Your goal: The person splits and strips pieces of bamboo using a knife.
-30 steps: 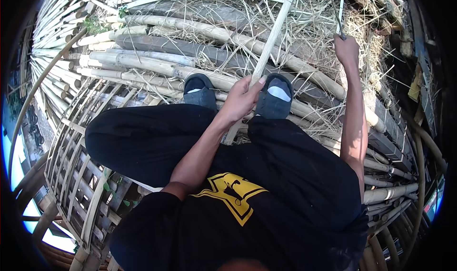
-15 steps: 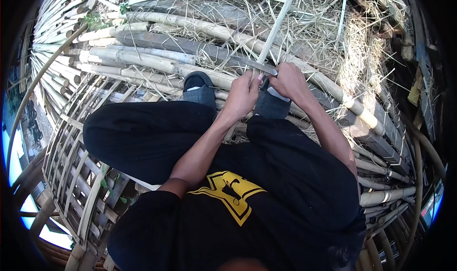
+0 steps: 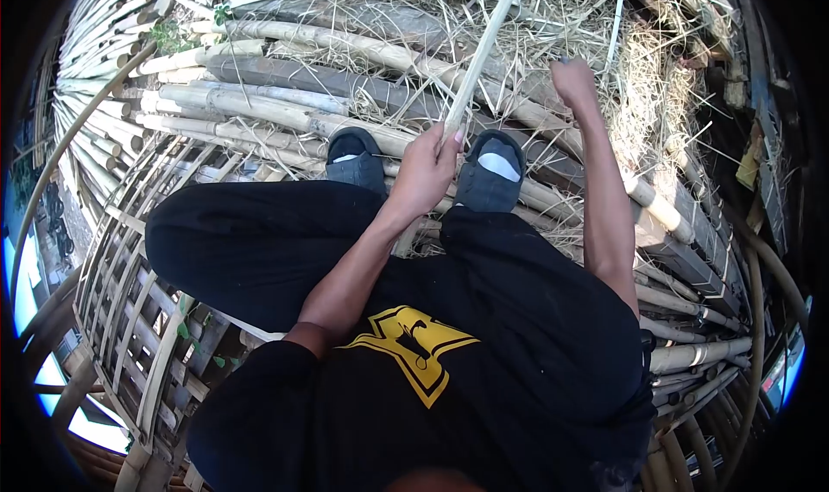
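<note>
My left hand [image 3: 425, 171] is closed around the lower part of a long, pale bamboo strip [image 3: 480, 60]. The strip slants up and away to the right, past the top of the view. Farther out on the right, my right hand [image 3: 574, 84] is in a fist, apart from the strip. It grips a knife [image 3: 564, 59], of which only a small grey bit shows beyond the knuckles; the handle is hidden inside the fist.
Bamboo poles [image 3: 371, 47] lie across the ground in front of my sandals [image 3: 492, 172]. Thin shavings [image 3: 553, 25] are scattered over them. A woven bamboo lattice [image 3: 129, 319] stands at the left, and stacked poles [image 3: 95, 129] reach back at the upper left.
My right hand has moved up and outward with the knife, away from the strip that its blade was against. My left hand has shifted slightly left and down, still holding the strip.
</note>
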### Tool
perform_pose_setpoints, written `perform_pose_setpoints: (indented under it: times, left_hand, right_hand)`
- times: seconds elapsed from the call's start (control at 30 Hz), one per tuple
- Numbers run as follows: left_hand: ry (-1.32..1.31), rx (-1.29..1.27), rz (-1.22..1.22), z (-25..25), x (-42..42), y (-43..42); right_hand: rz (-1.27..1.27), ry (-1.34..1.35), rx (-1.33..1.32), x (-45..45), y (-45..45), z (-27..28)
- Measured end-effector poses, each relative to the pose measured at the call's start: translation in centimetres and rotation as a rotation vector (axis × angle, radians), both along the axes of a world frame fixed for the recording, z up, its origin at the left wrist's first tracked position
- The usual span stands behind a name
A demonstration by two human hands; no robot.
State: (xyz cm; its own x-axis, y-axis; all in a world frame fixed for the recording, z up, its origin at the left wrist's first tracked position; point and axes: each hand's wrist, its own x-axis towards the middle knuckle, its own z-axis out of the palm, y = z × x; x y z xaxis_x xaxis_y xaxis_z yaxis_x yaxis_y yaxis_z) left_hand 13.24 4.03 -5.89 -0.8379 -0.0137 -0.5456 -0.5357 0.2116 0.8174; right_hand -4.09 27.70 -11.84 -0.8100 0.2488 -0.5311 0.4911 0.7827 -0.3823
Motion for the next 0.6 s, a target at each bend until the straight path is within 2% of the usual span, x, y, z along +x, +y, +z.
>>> perform_pose_setpoints:
  times: [0.03,0.1,0.13,0.2,0.23,0.3,0.33,0.43,0.47,0.5,0.57,0.6]
  left_hand:
    - [0.029,0.044,-0.042,0.8,1.6,-0.1]
    - [0.026,0.049,-0.134,1.0,1.9,-1.5]
    - [0.028,0.046,-0.135,0.9,1.4,-1.7]
    - [-0.052,0.195,-0.004,0.3,-0.3,-1.1]
    - [-0.052,0.297,0.036,0.6,-0.7,-0.5]
    - [-0.051,0.288,0.037,1.1,-1.0,0.1]
    - [-0.040,0.265,0.031,1.3,-1.1,0.2]
    - [-0.006,0.202,0.044,0.8,-1.1,0.1]
    - [-0.014,0.197,0.033,0.5,-0.9,0.1]
    - [-0.025,0.198,0.057,0.9,-1.0,0.0]
    - [-0.001,0.179,0.042,0.8,-1.0,0.1]
    - [0.026,0.162,0.029,0.8,-1.0,0.1]
  right_hand:
    - [-0.029,0.042,0.229,-1.2,3.6,1.9]
    - [-0.090,0.250,0.304,-2.1,9.8,4.3]
    - [-0.032,0.317,0.390,-2.3,11.8,5.3]
    - [-0.012,0.382,0.313,-1.6,13.2,7.2]
    - [-0.049,0.370,0.174,-0.5,12.5,7.6]
    - [-0.173,0.282,-0.367,1.9,10.0,6.9]
    - [-0.131,0.309,-0.496,3.4,7.9,6.8]
    - [0.158,0.291,-0.429,6.1,2.3,5.0]
    - [0.327,0.337,-0.363,7.1,-0.3,6.5]
    - [0.427,0.272,-0.325,7.9,-2.2,7.9]
    - [0.625,0.298,-0.405,9.3,-3.9,6.9]
    - [0.622,0.299,-0.402,9.7,-4.2,6.2]
